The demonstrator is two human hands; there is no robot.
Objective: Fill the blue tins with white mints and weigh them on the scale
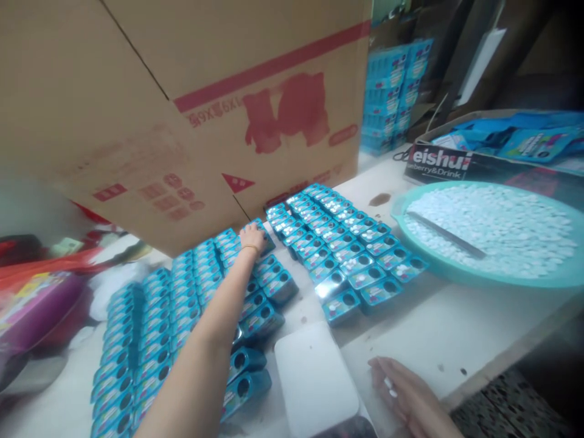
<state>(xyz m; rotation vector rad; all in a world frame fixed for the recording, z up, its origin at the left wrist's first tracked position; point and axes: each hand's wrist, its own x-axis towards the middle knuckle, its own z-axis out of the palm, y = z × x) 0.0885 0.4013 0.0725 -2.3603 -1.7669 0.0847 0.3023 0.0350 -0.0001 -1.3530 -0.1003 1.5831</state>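
Note:
My left hand point(253, 237), with a thin bracelet at the wrist, reaches far forward to the back of the rows. Its fingers are bent over a small blue box point(262, 230) near the cardboard carton. Low on the right, my right hand point(401, 389) is half curled, with a couple of white tablets point(390, 387) showing in it. Between my arms lies a flat white plate point(316, 374), apparently a scale's top. Several rows of blue boxes with round holes point(191, 286) surround my left arm; boxes to the right point(344, 255) have white tablets on top.
A big cardboard carton point(219, 140) walls off the back. On the right, a turquoise basin point(401, 213) is full of white tablets with a flat strip point(449, 234) on them. Behind it sits a dark box point(438, 161) of blue packages; blue stacks point(385, 91) stand farther back.

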